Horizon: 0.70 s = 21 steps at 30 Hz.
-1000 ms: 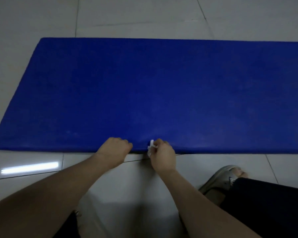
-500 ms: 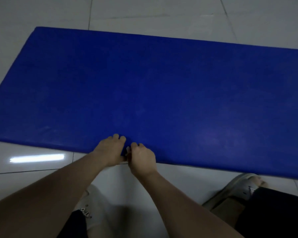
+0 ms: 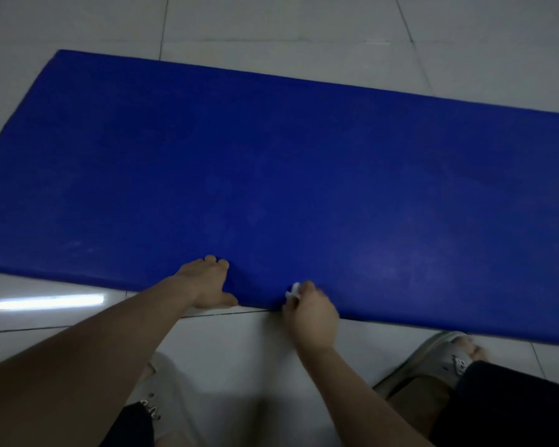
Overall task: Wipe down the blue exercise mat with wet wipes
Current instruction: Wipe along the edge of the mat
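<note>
Right hand's grip (image 3: 313, 312) pinches a wadded wet wipe (image 3: 293, 290) on the near edge of the blue exercise mat (image 3: 271, 172), whose length runs left to right and lies mostly toward the upper frame, while the left hand (image 3: 207, 285) clamps that edge just beside it.

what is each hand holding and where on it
Right hand pinches a bunched white wipe, mostly hidden; left hand grips the mat by its near edge.
</note>
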Tool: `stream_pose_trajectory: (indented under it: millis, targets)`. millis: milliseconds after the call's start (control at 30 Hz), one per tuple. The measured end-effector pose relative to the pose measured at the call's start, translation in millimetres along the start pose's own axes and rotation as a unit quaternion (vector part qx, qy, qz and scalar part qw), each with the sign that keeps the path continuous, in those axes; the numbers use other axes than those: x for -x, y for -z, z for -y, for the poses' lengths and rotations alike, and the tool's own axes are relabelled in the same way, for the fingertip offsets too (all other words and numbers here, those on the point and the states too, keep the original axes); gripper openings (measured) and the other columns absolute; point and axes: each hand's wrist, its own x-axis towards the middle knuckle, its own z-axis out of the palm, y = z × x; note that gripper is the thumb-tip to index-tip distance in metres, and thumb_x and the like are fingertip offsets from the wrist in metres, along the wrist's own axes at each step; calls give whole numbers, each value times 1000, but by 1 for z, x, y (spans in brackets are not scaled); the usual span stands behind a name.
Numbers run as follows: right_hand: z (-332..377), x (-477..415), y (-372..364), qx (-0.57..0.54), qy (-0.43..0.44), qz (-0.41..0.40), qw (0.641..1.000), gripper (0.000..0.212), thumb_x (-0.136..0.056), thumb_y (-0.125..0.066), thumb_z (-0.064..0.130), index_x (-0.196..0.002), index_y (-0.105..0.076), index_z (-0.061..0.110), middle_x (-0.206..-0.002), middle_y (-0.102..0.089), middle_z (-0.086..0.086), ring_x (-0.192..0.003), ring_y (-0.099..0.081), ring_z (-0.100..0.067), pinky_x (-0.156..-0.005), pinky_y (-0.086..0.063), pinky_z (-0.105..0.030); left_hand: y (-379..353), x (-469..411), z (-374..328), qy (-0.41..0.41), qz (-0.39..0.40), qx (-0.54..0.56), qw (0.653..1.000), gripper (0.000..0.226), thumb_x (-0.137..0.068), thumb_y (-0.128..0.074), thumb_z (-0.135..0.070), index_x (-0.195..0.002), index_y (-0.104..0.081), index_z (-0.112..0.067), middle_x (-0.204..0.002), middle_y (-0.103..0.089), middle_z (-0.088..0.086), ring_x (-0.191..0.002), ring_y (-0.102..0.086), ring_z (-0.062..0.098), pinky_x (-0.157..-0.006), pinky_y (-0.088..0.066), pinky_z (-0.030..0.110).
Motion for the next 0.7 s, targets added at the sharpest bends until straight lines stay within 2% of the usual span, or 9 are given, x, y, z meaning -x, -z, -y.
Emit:
stream_pose_trajectory:
  millis: [67,133,233,333,400,533,633,700]
  targets:
    - [33,4,-15,-3,41,33,999,16,-102,-46,28,-102,-55,16,-94,-63,-1,-73,-50,-17,-63,-37,-31,-1,-1,-1,5,-2,-5,1000,78,-87,-59,-69,-141,-38,-16,-137,-42,7,-109,-47,21,-90,-46,34]
    - [62,8,-26,-2,103,60,993,13,-102,-45,22,-99,-56,16,-92,-63,-2,-71,-50,-16,-63,-41,-32,0,-2,-2,14,-1,-6,1000,78,-88,-58,-69,-141,-38,-15,-139,-42,9,-114,-50,25,-89,-45,35]
    - [75,6,-28,18,146,67,987,19,-104,-42,26,-96,-56,16,-89,-63,-3,-70,-52,-19,-63,-47,-36,2,-3,-6,21,2,-7,1000,74,-89,-57,-68,-137,-40,-14,-138,-43,12,-115,-51,27,-92,-47,38]
    - [44,-2,-10,37,111,44,992,29,-106,-36,39,-101,-54,16,-95,-62,-3,-78,-60,-25,-62,-39,-34,4,-2,-8,23,13,-4,1000,81,-87,-61,-68,-144,-36,-14,-141,-41,10,-118,-50,26,-94,-46,36]
    - [4,-6,6,35,70,18,997,25,-105,-39,41,-97,-49,18,-95,-61,-3,-84,-63,-27,-63,-36,-33,4,-2,-8,20,13,-6,1000,78,-87,-62,-67,-142,-38,-15,-140,-42,8,-116,-50,24,-95,-46,35]
    - [-71,-5,35,18,-23,-62,998,23,-103,-45,37,-89,-45,19,-83,-61,-1,-67,-56,-21,-59,-40,-34,3,-1,-9,19,7,-8,1000,78,-88,-61,-66,-143,-38,-17,-141,-42,7,-119,-49,23,-98,-47,36]
    - [-65,-2,33,4,-52,-72,996,18,-102,-48,33,-91,-45,19,-80,-58,2,-62,-50,-14,-58,-36,-31,2,-1,-9,21,4,-4,1000,80,-88,-60,-66,-146,-35,-17,-143,-40,7,-121,-49,23,-97,-46,34]
    - [-39,2,21,3,-31,-52,998,13,-99,-52,29,-94,-44,20,-82,-56,4,-66,-52,-15,-59,-38,-30,1,-1,-8,22,0,-6,1000,81,-88,-60,-66,-147,-35,-17,-144,-40,8,-122,-49,24,-99,-46,35]
